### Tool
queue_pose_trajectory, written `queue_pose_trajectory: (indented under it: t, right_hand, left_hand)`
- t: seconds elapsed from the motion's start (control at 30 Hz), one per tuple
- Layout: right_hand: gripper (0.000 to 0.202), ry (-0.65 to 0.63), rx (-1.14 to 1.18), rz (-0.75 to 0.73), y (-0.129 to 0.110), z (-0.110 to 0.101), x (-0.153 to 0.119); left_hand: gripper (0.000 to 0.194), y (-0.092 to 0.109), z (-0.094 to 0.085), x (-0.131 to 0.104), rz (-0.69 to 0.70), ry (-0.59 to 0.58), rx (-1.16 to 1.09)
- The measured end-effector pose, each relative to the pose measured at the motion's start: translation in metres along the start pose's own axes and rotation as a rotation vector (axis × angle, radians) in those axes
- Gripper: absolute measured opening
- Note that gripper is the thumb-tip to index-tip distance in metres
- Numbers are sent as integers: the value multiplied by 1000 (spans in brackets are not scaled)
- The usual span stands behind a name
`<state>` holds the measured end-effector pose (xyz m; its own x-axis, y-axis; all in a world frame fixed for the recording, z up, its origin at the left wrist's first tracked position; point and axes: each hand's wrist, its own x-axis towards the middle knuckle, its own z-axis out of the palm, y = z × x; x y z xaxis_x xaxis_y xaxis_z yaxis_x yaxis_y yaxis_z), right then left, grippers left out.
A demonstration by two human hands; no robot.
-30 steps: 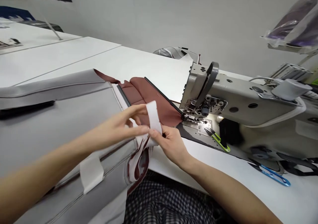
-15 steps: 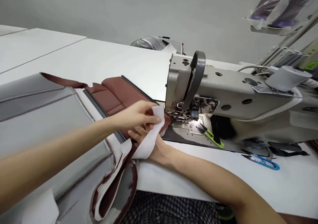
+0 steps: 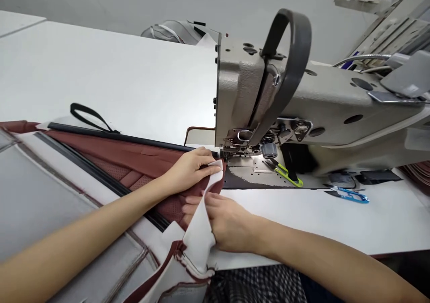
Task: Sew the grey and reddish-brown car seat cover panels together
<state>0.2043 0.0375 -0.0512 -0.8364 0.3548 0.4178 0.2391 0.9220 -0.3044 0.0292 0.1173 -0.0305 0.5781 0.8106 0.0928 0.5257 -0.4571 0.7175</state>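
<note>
A maroon seat cover point(image 3: 134, 155) with grey and white backing spreads over the left of the table. My left hand point(image 3: 190, 170) pinches the tip of its white-backed flap point(image 3: 198, 229) between thumb and fingers, just left of the presser foot. Lower down, my right hand point(image 3: 231, 222) is closed on the same flap, with some fingers hidden behind it. Black edging strips point(image 3: 134, 139) run along the cover, the upper one reaching the needle area of the sewing machine point(image 3: 242, 97).
On the machine bed lie green thread snips point(image 3: 285, 174); blue thread snips point(image 3: 349, 194) are farther right on the white table point(image 3: 302, 213). A black strap loop point(image 3: 89, 114) sticks up behind the cover. Folded grey pieces point(image 3: 174, 30) sit at the back. A thread cone point(image 3: 410, 76) stands on the machine.
The cover has turned, and its black edging now lies by the presser foot. Both hands have shifted along the flap, the left one lower and nearer the maroon edge. The view has moved closer.
</note>
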Motion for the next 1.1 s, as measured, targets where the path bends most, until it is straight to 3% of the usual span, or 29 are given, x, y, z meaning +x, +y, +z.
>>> queue_pose_trajectory:
  t: [0.1, 0.17, 0.27, 0.37, 0.67, 0.9, 1.1]
  right_hand:
    - [30, 136, -94, 312, 5, -15, -16]
    - [38, 123, -224, 390, 10, -22, -21]
    - [39, 50, -298, 283, 14, -22, -21]
    - [40, 76, -304, 285, 13, -18, -20]
    - [22, 21, -205, 348, 13, -30, -10]
    - [27, 80, -485, 298, 20, -21, -11]
    - [32, 93, -485, 307, 28, -23, -16]
  left_hand:
    - [28, 3, 2, 3, -76, -10, -24]
    - [24, 3, 1, 7, -157, -18, -66]
    - [28, 4, -4, 10, -185, -49, -65]
    - [31, 7, -6, 11, -157, -85, -1]
    - [26, 16, 7, 15, -251, 34, 341]
    - [23, 15, 5, 19, -344, 40, 283]
    - [22, 14, 4, 24, -397, 81, 246]
